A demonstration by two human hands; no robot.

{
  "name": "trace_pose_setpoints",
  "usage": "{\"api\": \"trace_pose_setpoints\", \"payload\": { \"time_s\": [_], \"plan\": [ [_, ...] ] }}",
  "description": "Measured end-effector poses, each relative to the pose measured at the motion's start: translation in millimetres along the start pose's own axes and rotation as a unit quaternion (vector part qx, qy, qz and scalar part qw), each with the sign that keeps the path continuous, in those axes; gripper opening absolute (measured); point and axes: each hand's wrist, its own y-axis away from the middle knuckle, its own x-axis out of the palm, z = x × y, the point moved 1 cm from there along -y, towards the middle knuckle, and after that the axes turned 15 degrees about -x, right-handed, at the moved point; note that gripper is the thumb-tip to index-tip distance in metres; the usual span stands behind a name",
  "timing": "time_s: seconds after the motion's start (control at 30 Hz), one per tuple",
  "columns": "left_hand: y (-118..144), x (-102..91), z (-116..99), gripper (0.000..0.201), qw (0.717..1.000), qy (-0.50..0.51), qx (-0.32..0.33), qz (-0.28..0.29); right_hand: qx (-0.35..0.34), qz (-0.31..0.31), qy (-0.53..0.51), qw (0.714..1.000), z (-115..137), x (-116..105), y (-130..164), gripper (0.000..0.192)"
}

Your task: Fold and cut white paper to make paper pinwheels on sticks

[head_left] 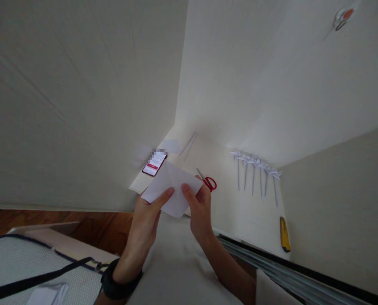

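Observation:
A square sheet of white paper point(175, 186) is held up between both hands, turned with a corner toward me; a faint crease seems to run down from its far corner. My left hand point(149, 216) pinches its left side, thumb on top and fingers hidden beneath. On the right side my right hand point(200, 205) grips it the same way. Just beyond the right hand lie red-handled scissors point(210, 183), blades pointing away to the left. A phone point(155, 164) with a lit screen rests past the paper's left edge.
Several paper pinwheels point(257, 162) on thin sticks lie in a row at the right of the white tabletop point(227, 212). A yellow cutter point(284, 234) sits near the right edge. Thin sticks point(188, 144) and another paper piece point(171, 146) lie at the back, by the walls.

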Motion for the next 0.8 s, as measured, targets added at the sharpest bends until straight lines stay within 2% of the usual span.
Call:
{"api": "trace_pose_setpoints", "payload": {
  "time_s": [0.2, 0.3, 0.37, 0.4, 0.47, 0.63, 0.7, 0.8],
  "plan": [
    [-17.0, 12.4, 5.9, 0.051, 0.998, -0.054, -0.03, 0.032, -0.03, 0.039, 0.066, 0.997, 5.0, -27.8, -7.7, 0.028],
    [-26.4, 27.4, 2.4, 0.043, 0.995, -0.092, -0.008, 0.022, -0.037, 0.052, 0.12, 0.991, 6.1, -46.1, -17.5, 0.035],
    [-31.9, 38.8, -0.4, 0.041, 0.994, -0.105, 0.017, 0.019, -0.033, 0.052, 0.193, 0.979, -2.9, -65.3, -27.8, 0.041],
    [-34.3, 44.0, -1.3, 0.042, 0.994, -0.106, 0.031, 0.011, -0.025, 0.043, 0.255, 0.966, -11.7, -77.9, -33.9, 0.045],
    [-37.8, 53.1, -1.6, 0.048, 0.993, -0.106, 0.049, -0.018, -0.005, 0.03, 0.312, 0.95, -37.1, -106.9, -46.7, 0.046],
    [-39.8, 70.1, 3.9, 0.048, 0.988, -0.106, 0.066, -0.093, 0.042, 0.04, 0.453, 0.889, -115.0, -174.2, -64.9, 0.026],
    [-38.5, 75.1, 7.2, 0.044, 0.985, -0.088, 0.072, -0.131, 0.047, 0.063, 0.494, 0.866, -137.3, -189.0, -63.3, 0.028],
    [-35.6, 80.2, 13.6, 0.039, 0.978, -0.074, 0.089, -0.171, 0.052, 0.097, 0.542, 0.833, -157.5, -199.0, -58.6, 0.032]
  ]
}}
